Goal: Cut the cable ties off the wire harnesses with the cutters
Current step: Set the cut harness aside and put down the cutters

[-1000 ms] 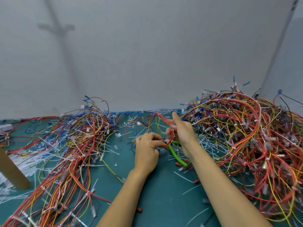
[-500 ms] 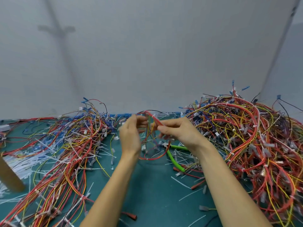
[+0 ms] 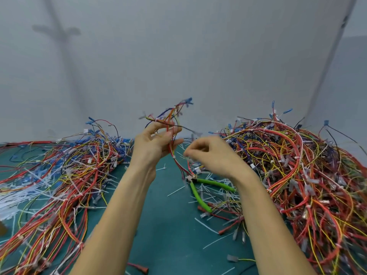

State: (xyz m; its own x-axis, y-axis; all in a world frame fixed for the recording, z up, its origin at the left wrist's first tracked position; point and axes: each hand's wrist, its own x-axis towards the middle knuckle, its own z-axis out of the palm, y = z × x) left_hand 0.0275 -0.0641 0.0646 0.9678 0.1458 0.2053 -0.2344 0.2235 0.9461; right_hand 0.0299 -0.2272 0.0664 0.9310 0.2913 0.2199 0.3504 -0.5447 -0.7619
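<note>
My left hand (image 3: 154, 144) holds a small wire harness (image 3: 170, 124) up above the green mat, its red, yellow and blue wires fanning out over the fingers. The harness hangs down to the mat near the cutters. My right hand (image 3: 210, 155) is beside it, fingers curled and pinching something small and pale at the lower wires; motion blur hides what it is. The green-handled cutters (image 3: 200, 192) lie on the mat below my right wrist, held by neither hand. A white cable tie (image 3: 174, 157) still wraps the hanging wires.
A large heap of wire harnesses (image 3: 297, 171) fills the right side. A flatter spread of harnesses (image 3: 65, 175) covers the left. Cut white tie scraps (image 3: 175, 190) litter the green mat (image 3: 168, 235). A grey wall stands close behind.
Both hands have risen from the mat, lifting the harness. The cutters have left my right hand and now lie on the mat. My left hand has lifted the harness higher.
</note>
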